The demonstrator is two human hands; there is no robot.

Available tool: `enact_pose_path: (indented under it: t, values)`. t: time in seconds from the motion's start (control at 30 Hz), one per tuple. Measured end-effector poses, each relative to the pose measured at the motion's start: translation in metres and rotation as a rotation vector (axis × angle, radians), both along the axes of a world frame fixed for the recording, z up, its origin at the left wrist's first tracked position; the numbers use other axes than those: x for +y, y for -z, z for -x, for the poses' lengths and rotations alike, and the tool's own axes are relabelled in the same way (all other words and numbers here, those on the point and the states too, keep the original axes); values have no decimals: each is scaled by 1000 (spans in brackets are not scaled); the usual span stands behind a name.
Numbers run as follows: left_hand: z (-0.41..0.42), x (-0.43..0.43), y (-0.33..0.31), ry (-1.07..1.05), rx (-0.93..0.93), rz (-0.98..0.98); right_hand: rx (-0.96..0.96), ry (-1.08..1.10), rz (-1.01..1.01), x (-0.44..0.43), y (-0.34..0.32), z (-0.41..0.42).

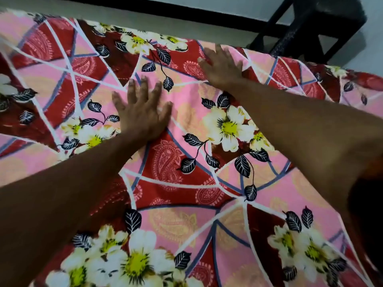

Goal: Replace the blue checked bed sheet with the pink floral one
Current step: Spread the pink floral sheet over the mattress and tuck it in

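Note:
The pink floral sheet (186,179), with red patches, white flowers and dark leaves, lies spread over the bed and fills most of the view. My left hand (143,108) presses flat on it near the middle, fingers straight and spread. My right hand (221,67) lies flat on the sheet farther away, close to the bed's far edge, fingers straight. Both forearms reach in from the bottom corners. No blue checked sheet is visible.
Beyond the far edge of the bed runs a pale floor strip (165,23) along a wall with a dark skirting. A black open-framed stand (315,27) stands at the top right, close to the bed's far corner.

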State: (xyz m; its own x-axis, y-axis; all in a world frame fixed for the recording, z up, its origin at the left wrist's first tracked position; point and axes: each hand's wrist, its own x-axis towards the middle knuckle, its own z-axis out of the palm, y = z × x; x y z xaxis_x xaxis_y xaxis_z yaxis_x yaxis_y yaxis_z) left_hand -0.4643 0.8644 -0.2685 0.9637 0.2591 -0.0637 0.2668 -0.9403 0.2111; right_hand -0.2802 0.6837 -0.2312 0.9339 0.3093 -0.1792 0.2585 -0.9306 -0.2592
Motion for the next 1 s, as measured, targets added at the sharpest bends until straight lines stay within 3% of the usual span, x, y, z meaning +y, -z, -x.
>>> enact_pose_path:
  t: [0.1,0.23,0.43,0.6,0.83,1.0]
  values:
    - [1,0,-2,6,19,-5,-112,-80,-65,-13,3,45]
    - [0,0,-2,10,13,-5,-133,-154,10,-28,18,90]
    - [1,0,0,7,-1,12,-67,-168,37,-32,24,49]
    - [-1,1,-3,9,32,0,10,-15,-2,-20,12,25]
    - [-21,5,-8,-20,47,-32,-174,-84,18,-64,23,91]
    - [-47,-31,-19,-64,-23,-33,-130,-84,43,-89,29,27]
